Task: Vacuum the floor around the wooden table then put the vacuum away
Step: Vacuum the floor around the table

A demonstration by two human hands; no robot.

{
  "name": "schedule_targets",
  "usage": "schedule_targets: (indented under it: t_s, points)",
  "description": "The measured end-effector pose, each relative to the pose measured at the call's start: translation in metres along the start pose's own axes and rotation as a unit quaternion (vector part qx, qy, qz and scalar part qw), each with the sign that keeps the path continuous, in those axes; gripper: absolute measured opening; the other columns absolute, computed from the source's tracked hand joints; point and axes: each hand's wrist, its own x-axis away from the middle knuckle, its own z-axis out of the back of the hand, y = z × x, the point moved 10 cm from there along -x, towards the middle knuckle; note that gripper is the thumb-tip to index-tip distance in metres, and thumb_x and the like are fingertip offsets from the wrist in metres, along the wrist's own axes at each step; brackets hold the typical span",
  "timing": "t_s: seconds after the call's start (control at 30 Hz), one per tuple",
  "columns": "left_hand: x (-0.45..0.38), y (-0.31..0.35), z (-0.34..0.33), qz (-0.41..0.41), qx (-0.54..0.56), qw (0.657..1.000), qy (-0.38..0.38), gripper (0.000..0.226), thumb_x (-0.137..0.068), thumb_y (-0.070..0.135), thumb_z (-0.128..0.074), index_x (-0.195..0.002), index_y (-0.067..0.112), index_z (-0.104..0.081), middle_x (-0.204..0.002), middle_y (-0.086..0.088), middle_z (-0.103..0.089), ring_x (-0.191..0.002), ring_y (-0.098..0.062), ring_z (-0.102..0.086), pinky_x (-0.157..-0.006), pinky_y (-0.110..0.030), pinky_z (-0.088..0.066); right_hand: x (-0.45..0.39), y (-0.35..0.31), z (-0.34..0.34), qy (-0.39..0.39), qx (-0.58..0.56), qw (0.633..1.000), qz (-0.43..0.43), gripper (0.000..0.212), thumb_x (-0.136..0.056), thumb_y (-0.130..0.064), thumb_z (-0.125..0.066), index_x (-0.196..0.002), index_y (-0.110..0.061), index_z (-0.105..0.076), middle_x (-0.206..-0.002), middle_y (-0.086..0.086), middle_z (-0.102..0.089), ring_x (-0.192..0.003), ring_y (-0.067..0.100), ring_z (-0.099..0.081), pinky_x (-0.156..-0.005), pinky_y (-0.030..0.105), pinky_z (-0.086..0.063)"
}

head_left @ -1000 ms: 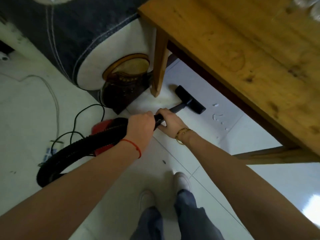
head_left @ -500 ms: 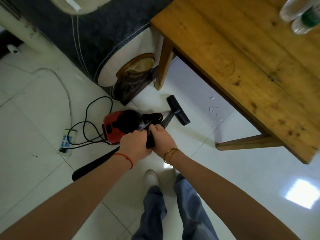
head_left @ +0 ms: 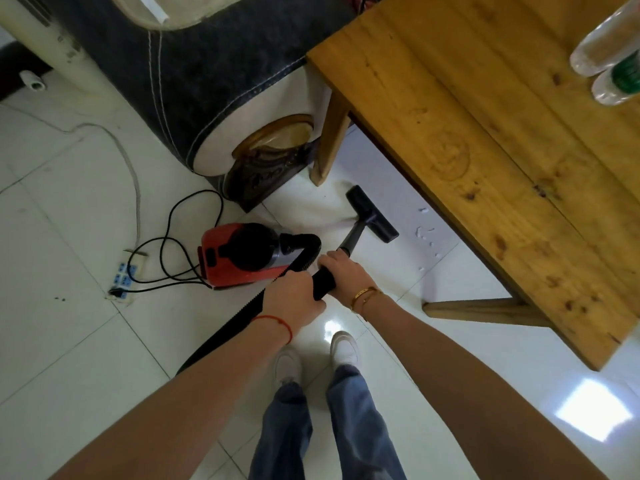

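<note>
A red and black vacuum cleaner (head_left: 239,258) sits on the white tiled floor, left of my hands. Its black ribbed hose (head_left: 235,323) runs back under my left arm. My left hand (head_left: 294,299) grips the black wand handle (head_left: 323,282) at its rear. My right hand (head_left: 343,271) grips the same wand just ahead. The wand leads to a flat black floor nozzle (head_left: 372,213) lying on the tiles beside the near leg (head_left: 329,147) of the wooden table (head_left: 502,161). White crumbs (head_left: 427,233) are scattered on the floor right of the nozzle, by the table edge.
A dark and cream sofa (head_left: 214,81) with a carved wooden foot stands behind the vacuum. A power strip (head_left: 124,278) with a looping black cord (head_left: 173,233) lies at the left. Two plastic bottles (head_left: 609,64) lie on the table. A table crossbar (head_left: 485,311) runs low at the right. My feet (head_left: 311,355) are below.
The nozzle has been pulled back from under the table towards me, then slid forward a little again. My view rose and pulled back. Both hands kept their hold on the wand.
</note>
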Motion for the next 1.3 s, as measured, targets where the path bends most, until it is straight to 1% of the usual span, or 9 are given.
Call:
schedule_targets:
  t_s: [0.13,0.33,0.43,0.63,0.73,0.87,1.03,1.13,1.3]
  points:
    - [-0.021,0.022,0.002,0.015,0.021,1.0,0.016,0.013,-0.079,0.023,-0.06,-0.077,0.014,-0.051,-0.064,0.003,-0.049,-0.052,-0.011,-0.047,-0.041,-0.019,-0.029,-0.014,0.026,0.016,-0.013,0.019,1.0,0.005,0.025,-0.083,-0.017,-0.064,-0.105,-0.01,-0.054,-0.106,0.009,-0.055,-0.105,0.026,-0.05,-0.08,0.035,-0.047]
    - [-0.026,0.039,0.012,0.027,0.051,0.998,0.013,0.02,-0.081,0.028,-0.065,-0.082,0.014,-0.05,-0.07,0.0,-0.052,-0.057,-0.012,-0.05,-0.044,-0.02,-0.032,-0.016,0.033,0.035,-0.05,0.018,0.998,0.013,0.023,-0.08,-0.014,-0.065,-0.101,-0.013,-0.053,-0.105,0.009,-0.057,-0.095,0.028,-0.057,-0.081,0.036,-0.05]
    - [-0.014,0.036,0.02,0.027,0.059,0.998,0.015,0.015,-0.082,0.028,-0.064,-0.085,0.015,-0.057,-0.059,0.006,-0.048,-0.049,-0.006,-0.044,-0.041,-0.017,-0.029,-0.009,0.017,0.042,-0.06,0.001,0.998,0.028,0.021,-0.081,-0.012,-0.065,-0.099,-0.013,-0.056,-0.105,0.009,-0.058,-0.093,0.026,-0.059,-0.082,0.033,-0.05]
    - [0.018,0.012,0.045,0.055,0.047,0.997,0.024,0.01,-0.082,0.026,-0.063,-0.085,0.017,-0.058,-0.063,0.006,-0.053,-0.053,-0.005,-0.048,-0.043,-0.015,-0.034,-0.003,-0.033,0.048,-0.057,-0.033,0.996,0.064,0.016,-0.082,-0.01,-0.061,-0.098,-0.01,-0.059,-0.103,0.009,-0.064,-0.093,0.024,-0.06,-0.084,0.035,-0.05]
    - [0.035,-0.006,0.051,0.075,0.037,0.996,0.035,0.014,-0.081,0.025,-0.061,-0.094,0.019,-0.063,-0.075,0.004,-0.063,-0.061,-0.009,-0.053,-0.045,-0.015,-0.035,-0.001,-0.06,0.041,-0.068,-0.042,0.993,0.09,0.015,-0.082,-0.009,-0.063,-0.096,-0.009,-0.062,-0.1,0.007,-0.065,-0.087,0.018,-0.057,-0.084,0.035,-0.051]
    - [0.053,-0.026,0.048,0.112,0.057,0.991,0.044,0.027,-0.078,0.03,-0.065,-0.105,0.026,-0.062,-0.083,0.005,-0.064,-0.066,-0.01,-0.056,-0.053,-0.019,-0.038,-0.001,-0.077,0.025,-0.098,-0.025,0.99,0.095,0.02,-0.083,-0.015,-0.064,-0.102,-0.011,-0.063,-0.106,0.008,-0.064,-0.098,0.023,-0.06,-0.085,0.035,-0.05]
    - [0.068,-0.051,0.051,0.129,0.019,0.991,0.028,0.023,-0.078,0.032,-0.063,-0.099,0.023,-0.06,-0.081,0.002,-0.063,-0.066,-0.014,-0.06,-0.055,-0.024,-0.044,0.004,-0.11,0.014,-0.09,-0.044,0.988,0.121,0.02,-0.08,-0.012,-0.066,-0.101,-0.01,-0.064,-0.106,0.009,-0.064,-0.097,0.023,-0.059,-0.082,0.026,-0.043]
    - [0.083,-0.08,0.056,0.16,0.014,0.986,0.033,0.018,-0.081,0.035,-0.063,-0.089,0.021,-0.057,-0.073,0.004,-0.056,-0.062,-0.013,-0.055,-0.052,-0.023,-0.04,0.001,-0.143,0.002,-0.091,-0.054,0.983,0.148,0.017,-0.079,-0.006,-0.065,-0.095,-0.01,-0.065,-0.101,0.008,-0.064,-0.094,0.024,-0.059,-0.086,0.036,-0.048]
    - [0.105,-0.116,0.059,0.195,0.021,0.98,0.028,0.03,-0.085,0.04,-0.062,-0.073,0.021,-0.043,-0.062,0.006,-0.043,-0.062,-0.015,-0.051,-0.053,-0.024,-0.039,-0.006,-0.181,-0.023,-0.112,-0.02,0.978,0.175,0.014,-0.079,-0.009,-0.064,-0.093,-0.008,-0.062,-0.097,0.012,-0.062,-0.092,0.027,-0.057,-0.082,0.043,-0.049]
